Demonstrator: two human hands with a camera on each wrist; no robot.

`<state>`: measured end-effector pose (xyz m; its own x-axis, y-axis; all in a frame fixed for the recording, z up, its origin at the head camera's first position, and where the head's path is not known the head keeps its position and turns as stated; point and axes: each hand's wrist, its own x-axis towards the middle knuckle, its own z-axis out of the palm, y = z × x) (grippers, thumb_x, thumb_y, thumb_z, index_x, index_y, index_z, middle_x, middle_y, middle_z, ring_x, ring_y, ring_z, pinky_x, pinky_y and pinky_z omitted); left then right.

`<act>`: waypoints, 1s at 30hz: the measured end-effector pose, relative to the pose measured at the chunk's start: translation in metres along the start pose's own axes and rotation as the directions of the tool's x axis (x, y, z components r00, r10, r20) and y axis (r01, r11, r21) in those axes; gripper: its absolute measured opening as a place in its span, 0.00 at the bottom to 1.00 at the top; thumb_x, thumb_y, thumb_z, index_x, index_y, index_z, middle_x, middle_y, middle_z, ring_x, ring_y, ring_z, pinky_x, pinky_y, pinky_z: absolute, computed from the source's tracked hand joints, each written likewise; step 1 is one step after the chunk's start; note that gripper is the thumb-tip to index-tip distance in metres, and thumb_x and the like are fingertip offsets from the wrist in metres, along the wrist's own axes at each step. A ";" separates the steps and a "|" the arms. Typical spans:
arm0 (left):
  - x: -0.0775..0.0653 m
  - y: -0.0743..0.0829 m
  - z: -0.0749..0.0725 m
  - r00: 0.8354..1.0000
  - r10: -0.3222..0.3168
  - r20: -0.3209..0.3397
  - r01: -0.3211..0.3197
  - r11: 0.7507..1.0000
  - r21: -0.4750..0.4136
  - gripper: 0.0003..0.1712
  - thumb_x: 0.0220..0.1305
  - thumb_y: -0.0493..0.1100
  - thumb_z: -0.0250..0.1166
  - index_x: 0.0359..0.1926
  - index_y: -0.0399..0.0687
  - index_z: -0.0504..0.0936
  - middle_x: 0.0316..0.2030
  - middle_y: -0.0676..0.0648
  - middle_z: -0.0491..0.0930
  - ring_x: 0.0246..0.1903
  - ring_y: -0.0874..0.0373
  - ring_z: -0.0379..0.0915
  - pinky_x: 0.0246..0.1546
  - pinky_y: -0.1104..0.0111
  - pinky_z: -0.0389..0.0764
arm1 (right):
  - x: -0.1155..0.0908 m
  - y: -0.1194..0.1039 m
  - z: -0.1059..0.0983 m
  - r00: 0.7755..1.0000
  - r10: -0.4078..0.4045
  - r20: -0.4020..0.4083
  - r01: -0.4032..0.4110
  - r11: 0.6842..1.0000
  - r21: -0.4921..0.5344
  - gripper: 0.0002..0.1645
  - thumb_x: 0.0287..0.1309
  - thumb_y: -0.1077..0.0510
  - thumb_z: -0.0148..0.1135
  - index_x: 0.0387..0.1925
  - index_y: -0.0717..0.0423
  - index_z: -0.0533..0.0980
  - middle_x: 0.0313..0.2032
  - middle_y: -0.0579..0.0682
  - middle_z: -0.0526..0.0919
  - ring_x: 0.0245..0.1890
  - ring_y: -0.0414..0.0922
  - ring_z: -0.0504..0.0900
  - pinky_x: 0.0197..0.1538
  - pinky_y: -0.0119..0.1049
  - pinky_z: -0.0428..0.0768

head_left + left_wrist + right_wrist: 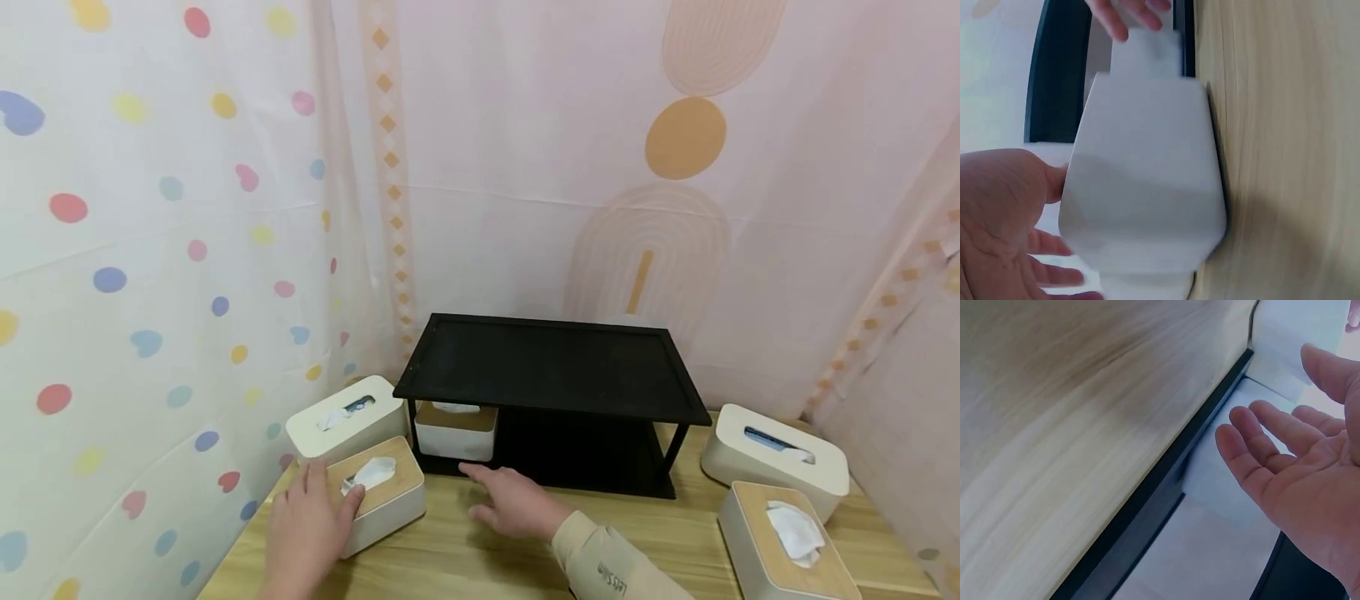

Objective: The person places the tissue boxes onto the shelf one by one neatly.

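Observation:
At the left, a white tissue box with a wood-look lid (401, 504) stands on the table, a tissue sticking out of its slot. My left hand (309, 517) rests against its near left end, thumb on the lid and fingers loosely extended. In the left wrist view the box's white side (1147, 162) fills the middle, with the thumb at its edge. My right hand (517, 502) hovers before a black two-tier rack (555, 367), fingers extended and nothing held. A similar tissue box (453, 443) sits on the rack's lower tier at the left, its top partly hidden.
A cream rounded tissue box (378, 392) stands behind the left one. To the right of the rack are another cream box (731, 462) and a wood-lidded one (765, 550). Patterned curtains (495, 167) hang behind and at both sides of the wood-grain table (480, 567).

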<state>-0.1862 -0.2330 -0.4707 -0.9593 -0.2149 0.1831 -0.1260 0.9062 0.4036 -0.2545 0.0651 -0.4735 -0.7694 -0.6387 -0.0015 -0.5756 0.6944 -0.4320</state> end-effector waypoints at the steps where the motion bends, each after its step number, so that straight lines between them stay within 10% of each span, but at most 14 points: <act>1: 0.002 -0.003 0.000 1.000 -0.016 0.020 0.016 1.000 -0.012 0.49 0.77 0.60 0.62 0.76 0.22 0.60 0.72 0.15 0.61 0.67 0.14 0.63 0.68 0.29 0.66 | 0.000 -0.001 0.001 1.000 0.004 0.005 -0.004 1.000 0.003 0.39 0.73 0.50 0.69 0.79 0.47 0.67 0.60 0.51 0.89 0.60 0.49 0.86 0.64 0.46 0.83; 8: 0.008 -0.013 0.001 0.991 -0.043 0.123 0.054 0.995 -0.087 0.52 0.78 0.64 0.59 0.76 0.20 0.59 0.69 0.16 0.66 0.66 0.15 0.67 0.63 0.29 0.72 | -0.004 0.002 0.004 0.998 0.026 0.057 -0.030 0.997 0.074 0.37 0.73 0.49 0.68 0.78 0.48 0.69 0.64 0.52 0.86 0.62 0.46 0.85 0.62 0.40 0.84; 14: 0.006 -0.002 0.010 0.974 0.082 0.212 -0.037 0.977 -0.210 0.54 0.76 0.65 0.62 0.80 0.25 0.56 0.67 0.20 0.74 0.62 0.26 0.78 0.62 0.36 0.78 | -0.018 0.017 0.002 0.990 0.070 0.120 -0.103 0.950 0.296 0.37 0.75 0.47 0.67 0.79 0.49 0.69 0.64 0.51 0.86 0.57 0.44 0.86 0.60 0.43 0.84; 18: -0.003 0.020 0.019 0.923 0.230 0.308 -0.121 0.934 -0.336 0.59 0.72 0.65 0.67 0.83 0.30 0.52 0.63 0.25 0.80 0.54 0.43 0.85 0.59 0.43 0.83 | -0.040 0.031 -0.003 0.987 0.069 0.143 -0.127 0.888 0.442 0.40 0.75 0.47 0.66 0.80 0.55 0.65 0.65 0.55 0.84 0.62 0.51 0.85 0.63 0.48 0.84; 25: -0.009 0.066 0.036 0.781 0.492 0.384 -0.285 0.829 -0.481 0.59 0.74 0.63 0.66 0.85 0.34 0.46 0.60 0.35 0.84 0.45 0.59 0.81 0.49 0.59 0.85 | -0.091 0.059 -0.019 0.985 0.112 0.128 -0.165 0.811 0.562 0.45 0.76 0.45 0.65 0.80 0.65 0.60 0.66 0.59 0.82 0.65 0.56 0.82 0.66 0.55 0.82; 30: -0.011 0.100 0.053 0.763 0.528 0.374 -0.305 0.803 -0.512 0.54 0.74 0.62 0.67 0.84 0.36 0.54 0.47 0.47 0.86 0.41 0.66 0.77 0.42 0.67 0.82 | -0.124 0.076 -0.029 0.974 0.178 0.141 -0.227 0.758 0.611 0.49 0.77 0.47 0.63 0.80 0.73 0.55 0.66 0.67 0.80 0.66 0.62 0.81 0.64 0.58 0.82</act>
<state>-0.2022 -0.1204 -0.4798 -0.8927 0.4503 0.0174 0.3204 0.6070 0.7273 -0.2111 0.2067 -0.4801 -0.8126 -0.5453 -0.2057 -0.0923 0.4689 -0.8784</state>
